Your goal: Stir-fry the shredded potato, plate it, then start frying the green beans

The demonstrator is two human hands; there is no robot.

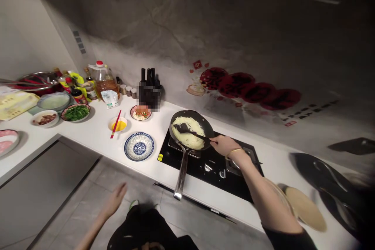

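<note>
With its fingers wrapped round the handle, my right hand (224, 145) holds a black spatula (182, 127). The spatula's head rests in a pale, shredded-looking food (191, 140) in the dark frying pan (207, 127). On the left burner of a black gas hob (193, 164) sits the pan, its metal handle (182, 174) sticking out past the counter's front edge. My left hand (115, 199) hangs over the floor in front of the counter, fingers stretched out and holding nothing. Nearest to it on the counter is a blue-and-white plate (139, 146).
Red chopsticks (116, 123) lie across a bowl of beaten egg (120, 126). Behind are chopped seasonings (142, 113) and a knife block (149, 95). Leftward stand a dish of greens (76, 113), an oil bottle (106, 82) and sauce bottles. A round wooden board (306, 209) lies at right.
</note>
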